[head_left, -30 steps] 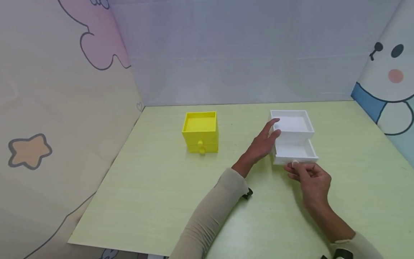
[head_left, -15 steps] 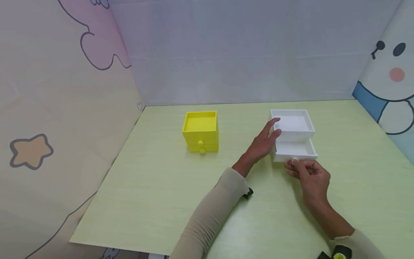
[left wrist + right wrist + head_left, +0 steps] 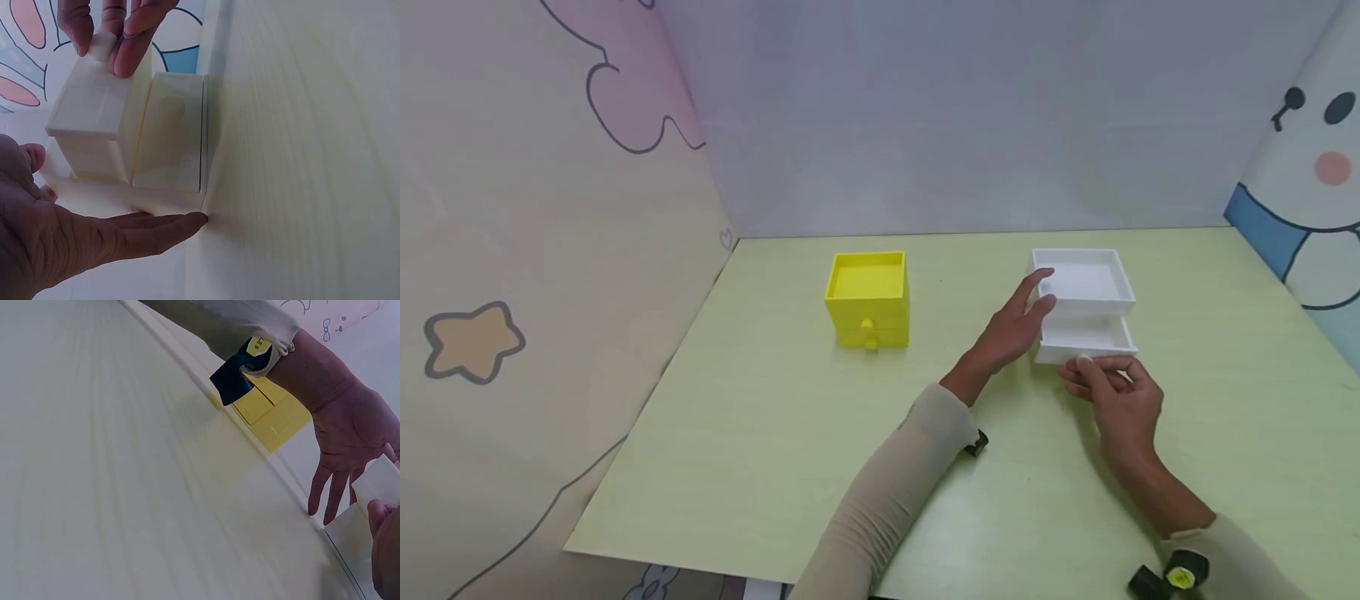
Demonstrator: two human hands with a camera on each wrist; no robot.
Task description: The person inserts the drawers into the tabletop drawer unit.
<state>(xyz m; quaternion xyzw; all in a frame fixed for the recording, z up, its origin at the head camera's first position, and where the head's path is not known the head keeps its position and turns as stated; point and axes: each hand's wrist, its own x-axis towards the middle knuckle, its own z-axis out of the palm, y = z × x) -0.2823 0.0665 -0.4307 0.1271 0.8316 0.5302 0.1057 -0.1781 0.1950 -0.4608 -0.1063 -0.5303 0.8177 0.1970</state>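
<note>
A small white two-drawer box (image 3: pixel 1090 283) stands at the right of the table, with a shallow tray on top. Its upper drawer (image 3: pixel 1084 333) is partly pulled out; inside it I see only bare white. My right hand (image 3: pixel 1126 408) pinches the round knob (image 3: pixel 103 45) on that drawer's front between thumb and fingers. Below, the lower drawer (image 3: pixel 170 134) sits flush in the box. My left hand (image 3: pixel 1009 335) rests against the box's left side, fingers straight along the wall and thumb by the top front edge.
A yellow two-drawer box (image 3: pixel 868 300) of the same kind stands to the left, drawers closed. Both boxes are on a pale green table (image 3: pixel 737 450). A plain cloth wall (image 3: pixel 970 125) rises behind; printed cartoon walls flank it.
The upper drawer has slid a little way back into the white box, my right hand moving forward with its knob. My left hand stays at the box's side. The view has tilted slightly.
</note>
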